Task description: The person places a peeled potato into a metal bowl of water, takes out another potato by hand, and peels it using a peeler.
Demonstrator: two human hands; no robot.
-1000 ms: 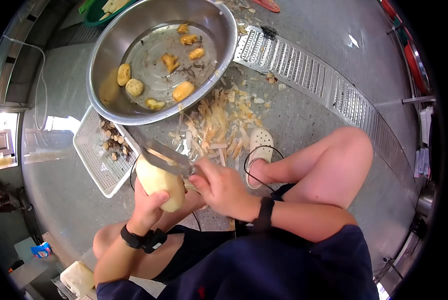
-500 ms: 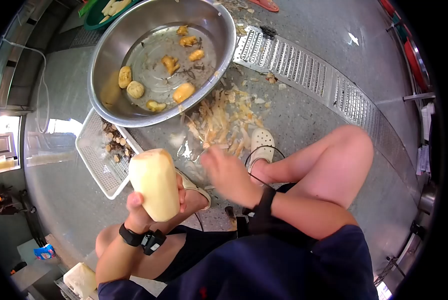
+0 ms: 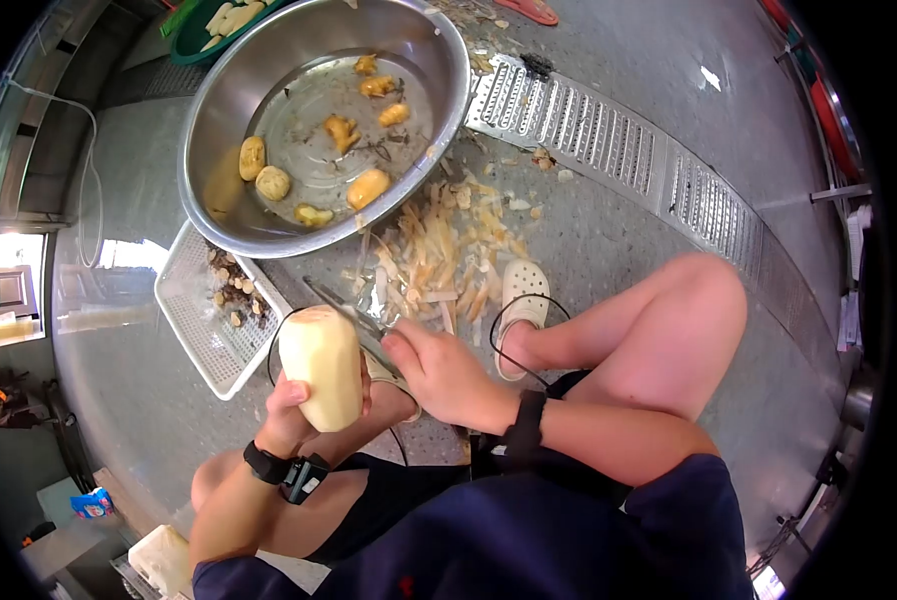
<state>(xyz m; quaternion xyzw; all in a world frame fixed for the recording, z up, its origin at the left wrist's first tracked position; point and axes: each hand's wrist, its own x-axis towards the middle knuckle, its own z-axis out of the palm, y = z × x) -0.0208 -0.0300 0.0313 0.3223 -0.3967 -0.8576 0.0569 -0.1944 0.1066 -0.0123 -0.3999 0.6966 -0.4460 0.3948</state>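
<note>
A large, pale, peeled root vegetable [image 3: 322, 368] stands nearly upright in my left hand [image 3: 291, 412], with the thumb on its near side and fingertips showing at its right edge. To its right, my right hand [image 3: 447, 372] is closed round the handle of a metal peeler [image 3: 344, 307]. The peeler's blade end lies just beyond the top of the vegetable; whether they touch I cannot tell. Long peelings [image 3: 439, 250] are heaped on the floor past my hands.
A big steel basin [image 3: 204, 190] holds several yellowish pieces. Below it sits a white perforated basket [image 3: 197, 325] with small brown-and-pale pieces. A green basin [image 3: 191, 42] is behind. A metal drain grate [image 3: 614, 145] curves to the right. My shoe [image 3: 524, 305] is beside the peelings.
The peeler first left the vegetable's side as my right hand swung away, blurred; now it is back by the top. My left hand has turned the vegetable more upright.
</note>
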